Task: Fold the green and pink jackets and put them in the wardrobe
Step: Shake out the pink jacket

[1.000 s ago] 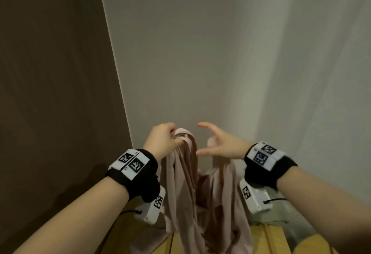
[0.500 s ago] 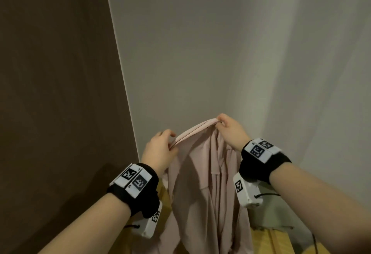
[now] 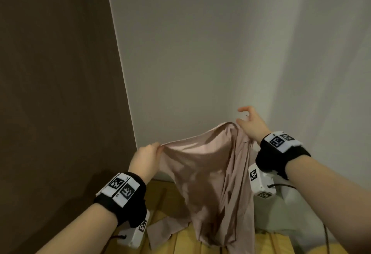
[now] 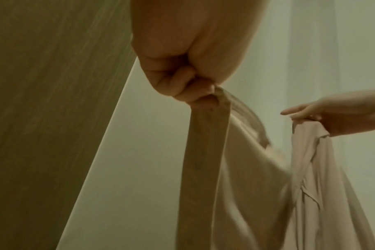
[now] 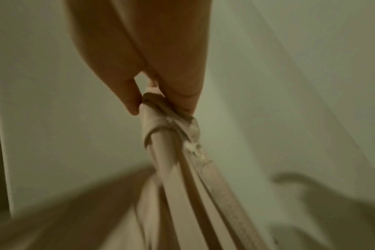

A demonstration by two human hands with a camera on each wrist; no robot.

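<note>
Both hands hold the pink jacket (image 3: 208,165) up between them: left hand (image 3: 145,158) fisted on one edge, right hand (image 3: 252,124) pinching another. Judged step: spreading it for folding. Next, lay it flat on the wooden bench (image 3: 180,241) below.

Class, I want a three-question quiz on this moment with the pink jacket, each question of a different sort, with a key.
1. True or false: the left hand grips an edge of the pink jacket.
2. The right hand holds the jacket by: A) a pinch with other fingers spread, B) a flat palm, C) nothing.
3. Fill in: the jacket's lower end trails onto the ____ slatted surface.

Key: 1 true; 2 A; 3 yellow wooden.
</note>
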